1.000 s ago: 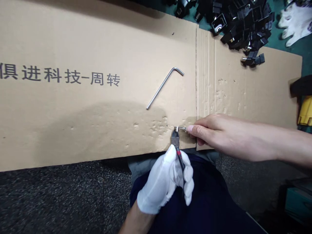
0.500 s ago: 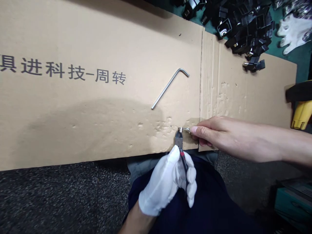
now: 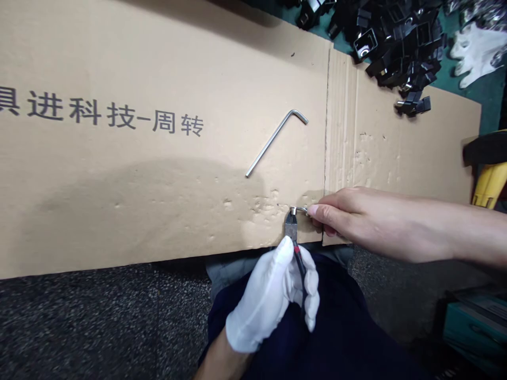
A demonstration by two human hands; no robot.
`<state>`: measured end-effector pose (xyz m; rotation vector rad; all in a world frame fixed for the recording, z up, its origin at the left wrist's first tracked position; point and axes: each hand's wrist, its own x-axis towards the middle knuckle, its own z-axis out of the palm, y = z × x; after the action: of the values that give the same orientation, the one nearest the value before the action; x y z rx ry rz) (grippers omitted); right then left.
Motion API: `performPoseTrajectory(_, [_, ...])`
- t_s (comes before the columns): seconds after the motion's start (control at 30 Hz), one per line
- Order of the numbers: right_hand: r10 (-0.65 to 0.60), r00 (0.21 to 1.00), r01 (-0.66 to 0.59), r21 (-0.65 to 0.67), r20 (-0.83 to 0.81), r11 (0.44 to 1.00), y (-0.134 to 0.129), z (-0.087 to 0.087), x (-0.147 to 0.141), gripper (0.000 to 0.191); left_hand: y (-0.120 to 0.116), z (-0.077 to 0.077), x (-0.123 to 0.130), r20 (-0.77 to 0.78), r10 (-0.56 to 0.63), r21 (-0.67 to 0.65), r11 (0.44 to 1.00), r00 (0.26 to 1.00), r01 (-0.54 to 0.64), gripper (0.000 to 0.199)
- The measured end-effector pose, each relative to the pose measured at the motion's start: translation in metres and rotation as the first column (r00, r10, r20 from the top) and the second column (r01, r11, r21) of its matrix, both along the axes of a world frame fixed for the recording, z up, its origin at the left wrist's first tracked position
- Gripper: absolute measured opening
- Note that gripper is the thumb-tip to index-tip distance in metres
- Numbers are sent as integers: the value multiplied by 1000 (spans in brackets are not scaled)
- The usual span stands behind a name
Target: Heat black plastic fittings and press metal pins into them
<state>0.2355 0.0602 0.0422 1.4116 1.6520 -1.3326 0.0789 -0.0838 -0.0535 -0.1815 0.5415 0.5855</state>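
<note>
My left hand (image 3: 269,295), in a white glove, is wrapped round the dark handles of a pair of diagonal cutters (image 3: 291,229) with a red band. The cutters point away from me, and their jaws are on a small silver metal cylinder (image 3: 293,210). My bare right hand (image 3: 336,214) comes in from the right, thumb and fingers pinched on a thin shiny metal rod (image 3: 302,209). This rod reaches left to the cylinder; its other end is hidden in my fingers. Beyond both hands, a bent hex key (image 3: 273,142) lies on the cardboard (image 3: 166,211).
Black metal clamp-like parts (image 3: 396,47) are heaped at the back right, beside a white glove (image 3: 477,53). A yellow and black object (image 3: 491,184) sits at the right edge. Below it on the right is a teal box (image 3: 475,327). Speckled floor (image 3: 99,327) shows below the cardboard's front edge.
Both hands keep their grips, and the cutters and metal rod stay almost in place. The camera view has shifted very slightly.
</note>
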Motion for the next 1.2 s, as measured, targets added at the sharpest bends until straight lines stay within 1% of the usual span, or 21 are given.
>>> performPoseTrajectory(0.07, [23, 1000, -22, -16, 15, 1000, 2, -1, -1, 50, 0, 1, 0, -20, -11, 12, 1000, 1000, 11, 52])
performPoseTrajectory(0.17, [73, 997, -74, -25, -15, 997, 4, -1, -2, 47, 0, 2, -2, -30, -25, 22, 999, 999, 25, 53])
performPoseTrajectory(0.3, [101, 995, -101, -31, -16, 994, 4, 0, -4, 45, 2, 3, -3, -1, -33, 30, 999, 999, 33, 56])
performPoseTrajectory(0.4, [111, 994, -111, -11, 6, 994, 2, 1, -4, 47, 3, 4, -3, 29, -34, 5, 999, 999, 34, 56])
performPoseTrajectory(0.5, [127, 989, -128, 17, 70, 992, -2, 1, -5, 49, 3, 4, -5, 81, -50, -41, 998, 995, 53, 57])
performPoseTrajectory(0.6, [133, 990, -135, 36, 52, 990, -6, 0, -5, 47, 1, 2, -7, 147, -43, -93, 994, 988, 57, 57])
performPoseTrajectory(0.7, [134, 991, -136, 67, 25, 988, -8, -2, -4, 46, 0, 0, -8, 202, -46, -114, 991, 978, 70, 56])
performPoseTrajectory(0.77, [111, 994, -112, 89, 12, 990, -9, -3, -1, 46, -1, -1, -8, 204, -49, -106, 992, 978, 72, 55])
performPoseTrajectory(0.8, [79, 997, -78, 82, -11, 994, -9, -4, 1, 45, -1, -2, -8, 191, -50, -94, 993, 980, 69, 55])
performPoseTrajectory(0.9, [-68, 989, 66, -23, -131, 998, -9, -5, 8, 46, 0, -4, -6, 132, -51, -48, 997, 990, 58, 56])
performPoseTrajectory(0.97, [-133, 974, 119, -82, -184, 989, -8, -6, 11, 47, 0, -4, -5, 104, -46, -27, 998, 994, 49, 56])
performPoseTrajectory(1.03, [-131, 973, 119, -75, -189, 990, -9, -6, 12, 47, 0, -4, -4, 89, -40, -9, 999, 995, 41, 54])
performPoseTrajectory(1.2, [-80, 984, 77, -23, -158, 997, -8, -5, 8, 47, 1, 0, -4, 23, -31, 22, 999, 999, 31, 51])
